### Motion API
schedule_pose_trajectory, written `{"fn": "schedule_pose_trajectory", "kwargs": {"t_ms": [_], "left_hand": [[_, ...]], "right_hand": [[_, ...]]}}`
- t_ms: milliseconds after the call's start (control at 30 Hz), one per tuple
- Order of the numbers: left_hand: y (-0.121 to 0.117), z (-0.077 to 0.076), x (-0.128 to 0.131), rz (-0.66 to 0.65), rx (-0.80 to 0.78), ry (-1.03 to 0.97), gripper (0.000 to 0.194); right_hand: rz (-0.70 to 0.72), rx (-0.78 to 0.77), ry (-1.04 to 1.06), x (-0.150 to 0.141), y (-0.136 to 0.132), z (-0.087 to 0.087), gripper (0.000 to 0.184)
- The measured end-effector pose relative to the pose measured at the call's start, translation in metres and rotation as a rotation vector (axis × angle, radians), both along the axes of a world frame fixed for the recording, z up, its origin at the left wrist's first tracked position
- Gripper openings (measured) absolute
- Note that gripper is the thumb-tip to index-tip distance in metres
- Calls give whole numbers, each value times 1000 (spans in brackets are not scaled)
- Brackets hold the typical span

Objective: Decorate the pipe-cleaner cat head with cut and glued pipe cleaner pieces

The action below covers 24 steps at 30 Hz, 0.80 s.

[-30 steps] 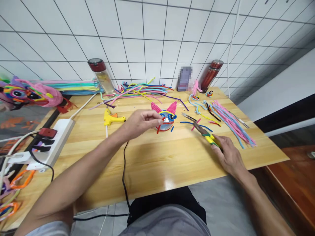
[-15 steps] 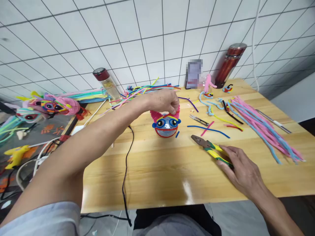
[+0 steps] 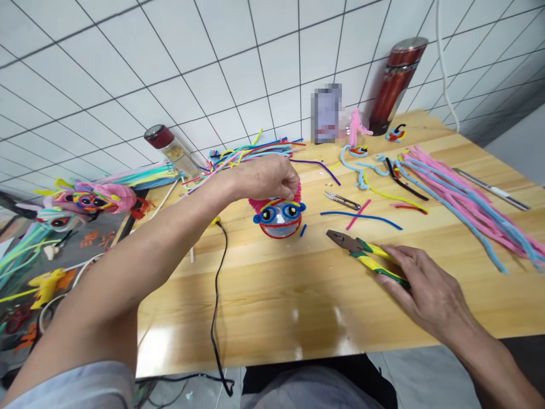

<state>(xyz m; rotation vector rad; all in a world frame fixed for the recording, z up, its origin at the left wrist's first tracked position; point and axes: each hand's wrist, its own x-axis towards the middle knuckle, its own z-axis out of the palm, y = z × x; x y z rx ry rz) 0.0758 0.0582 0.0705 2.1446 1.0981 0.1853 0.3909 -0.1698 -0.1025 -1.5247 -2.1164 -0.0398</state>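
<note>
A small clear, round head (image 3: 280, 220) trimmed with pipe cleaners stands on the table, with blue-ringed eyes, yellow brows, a red mouth outline and pink fuzzy ears. My left hand (image 3: 275, 177) reaches over it with closed fingers at the top of the right-hand pink ear, largely covering that ear. To the right, my right hand (image 3: 430, 292) is wrapped round the yellow-green handles of combination pliers (image 3: 366, 257). Their jaws point left toward the head, touching nothing. Thread snips (image 3: 341, 200), a blue pipe cleaner (image 3: 361, 217) and a short pink piece (image 3: 352, 222) lie between.
Pink and light blue pipe cleaners (image 3: 464, 204) lie at right. A red thermos (image 3: 398, 85), a phone (image 3: 327, 113) and a glass bottle (image 3: 174, 149) stand along the wall. Finished pipe-cleaner figures (image 3: 91, 199) and a yellow glue gun (image 3: 46, 284) are at left. A black cable (image 3: 216, 295) crosses the table.
The camera view has tilted and shifted slightly. Both hands keep their places: the left at the pink ear, the right around the pliers.
</note>
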Motion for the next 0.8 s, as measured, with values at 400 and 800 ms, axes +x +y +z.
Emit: {"fn": "schedule_pose_trajectory", "kwargs": {"t_ms": [400, 800], "left_hand": [[-28, 30, 16, -90, 240, 207, 11], [-153, -67, 46, 43, -593, -401, 31]], "right_hand": [[21, 35, -109, -8, 0, 9, 44], [33, -40, 15, 9, -1, 23, 37]]}}
